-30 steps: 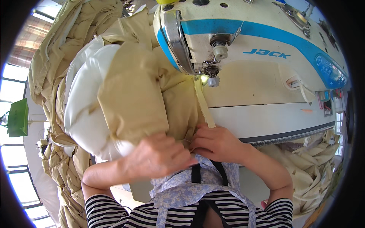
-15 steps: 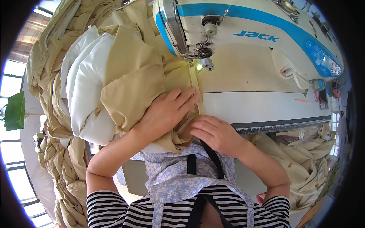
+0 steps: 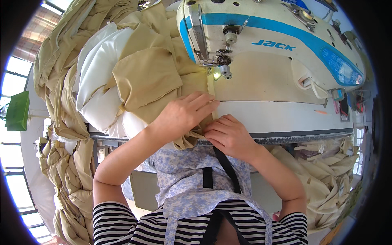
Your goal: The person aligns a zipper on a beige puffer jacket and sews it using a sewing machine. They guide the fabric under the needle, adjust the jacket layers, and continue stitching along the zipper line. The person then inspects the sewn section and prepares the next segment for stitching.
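Note:
A khaki fabric piece (image 3: pixel 145 77) with white padded sections (image 3: pixel 96 79) lies left of a white and blue sewing machine (image 3: pixel 269 26). A pale zipper tape (image 3: pixel 210 85) runs along the fabric's right edge toward the lit needle area (image 3: pixel 214 71). My left hand (image 3: pixel 185 114) rests on the fabric and tape with fingers slightly bent and holding nothing visible. Just below and right of it, my right hand (image 3: pixel 226 134) has curled fingers pinching the tape and fabric edge near the table's front; its exact fingertip grip is partly hidden.
Bunched khaki padded fabric hangs at left (image 3: pixel 71 183) and lies below the table at right (image 3: pixel 318 188). A ruler strip (image 3: pixel 286 138) edges the table (image 3: pixel 265 116), where an orange stick (image 3: pixel 320 112) lies near small items. A green object (image 3: pixel 18 110) stands at far left.
My left hand has moved up and right from low on the fabric onto the tape edge. My right hand has moved slightly upward, and the lower edge of the fabric has shifted up.

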`<action>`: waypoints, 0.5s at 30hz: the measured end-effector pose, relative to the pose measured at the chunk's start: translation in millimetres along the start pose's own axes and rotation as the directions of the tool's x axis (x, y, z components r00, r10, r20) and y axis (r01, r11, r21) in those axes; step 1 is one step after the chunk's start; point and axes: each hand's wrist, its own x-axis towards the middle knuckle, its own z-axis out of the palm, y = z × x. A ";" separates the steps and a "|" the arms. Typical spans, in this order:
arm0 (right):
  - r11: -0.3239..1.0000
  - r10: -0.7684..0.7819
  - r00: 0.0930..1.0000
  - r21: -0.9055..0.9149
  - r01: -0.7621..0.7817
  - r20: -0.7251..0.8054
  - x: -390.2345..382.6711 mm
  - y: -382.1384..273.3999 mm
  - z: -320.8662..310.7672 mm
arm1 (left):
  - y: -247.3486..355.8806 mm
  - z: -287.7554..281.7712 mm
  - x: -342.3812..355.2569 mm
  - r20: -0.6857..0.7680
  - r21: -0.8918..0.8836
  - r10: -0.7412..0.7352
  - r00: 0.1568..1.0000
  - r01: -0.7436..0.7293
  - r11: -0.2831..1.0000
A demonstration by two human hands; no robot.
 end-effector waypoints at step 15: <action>0.976 0.041 0.998 -0.216 -0.030 0.047 -1.4 7.8 -0.7 | -2.9 21.7 11.8 -0.315 -0.205 -0.284 0.906 0.227 0.952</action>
